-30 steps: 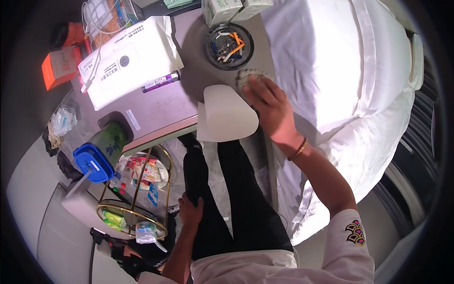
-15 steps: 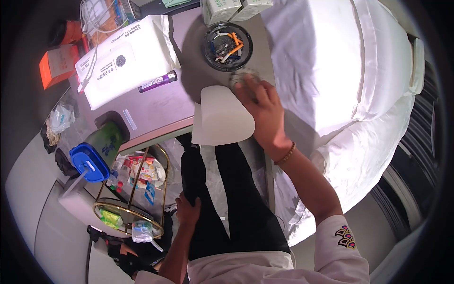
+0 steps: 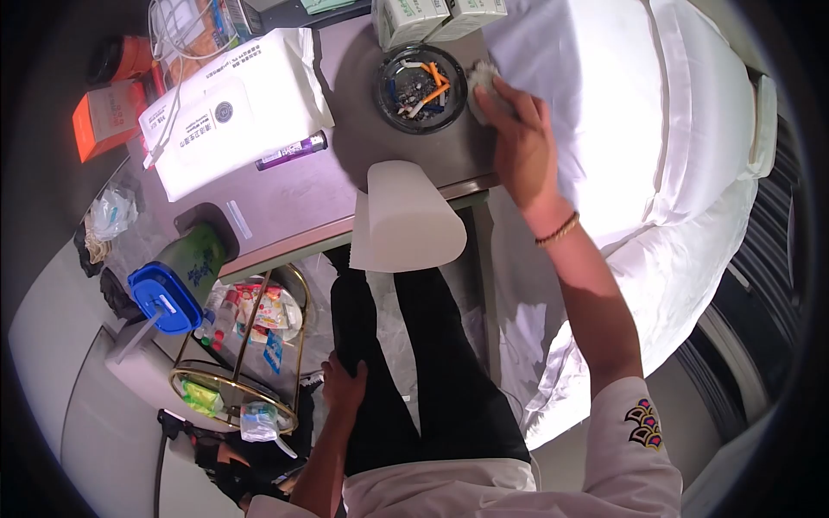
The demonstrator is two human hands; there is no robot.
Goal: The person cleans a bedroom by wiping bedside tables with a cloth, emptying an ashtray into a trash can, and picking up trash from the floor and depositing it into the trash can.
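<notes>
My right hand (image 3: 524, 142) presses a crumpled greyish tissue (image 3: 482, 89) onto the table top, just right of the ashtray (image 3: 382, 95). Orange-tipped cigarette butts and ash lie in this round, dark glass ashtray. My left hand (image 3: 344, 382) rests on my black trouser leg with its fingers lying against the cloth and holds nothing. A white paper roll (image 3: 410, 216) hangs over the table's front edge, between my hands and below the ashtray.
Left on the grey table (image 3: 285, 203) are a white wipes pack (image 3: 233, 108), a purple lighter (image 3: 292, 152) and a blue-lidded green cup (image 3: 186, 272). White cartons (image 3: 414, 22) stand behind the ashtray. White bedding (image 3: 604, 147) borders the right side; a gold-framed rack (image 3: 237, 380) stands lower left.
My right hand has moved right and farther back with the tissue, from the ashtray's front edge to its right side. My left hand stays on the leg.
</notes>
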